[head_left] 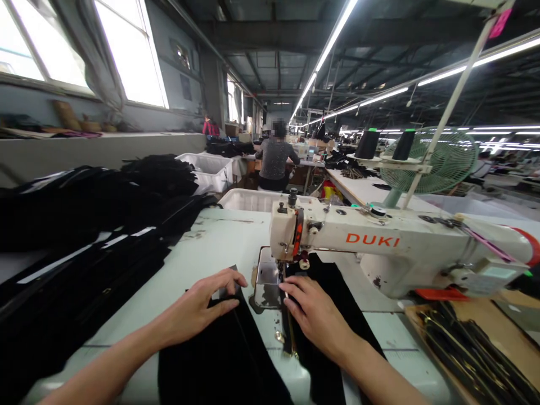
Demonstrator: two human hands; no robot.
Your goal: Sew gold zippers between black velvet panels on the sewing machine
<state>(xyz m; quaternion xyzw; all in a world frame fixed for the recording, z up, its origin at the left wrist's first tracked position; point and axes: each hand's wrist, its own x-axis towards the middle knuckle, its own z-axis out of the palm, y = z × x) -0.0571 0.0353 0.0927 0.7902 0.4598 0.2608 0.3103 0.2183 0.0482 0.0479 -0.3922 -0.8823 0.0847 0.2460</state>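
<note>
My left hand (211, 295) pinches the top edge of a black fabric piece (211, 360), thumb below and fingers above, left of the needle plate (268, 275). A second black fabric piece (333, 281) lies under the presser foot of a white sewing machine (337, 228), with a metal-toothed zipper (289, 337) along its left edge. Fingers extended and slightly apart, my right hand (314, 312) rests on this fabric and the zipper, just in front of the needle. The fingertips partly cover the zipper.
Black fabric piles (80, 242) are heaped at the left. More zippers (468, 349) lie in a cardboard box (498, 320) at right. Behind the table stands a white bin (248, 199). Thread cones (367, 145) and a green fan (451, 160) rise beyond the machine. A person (274, 160) sits ahead.
</note>
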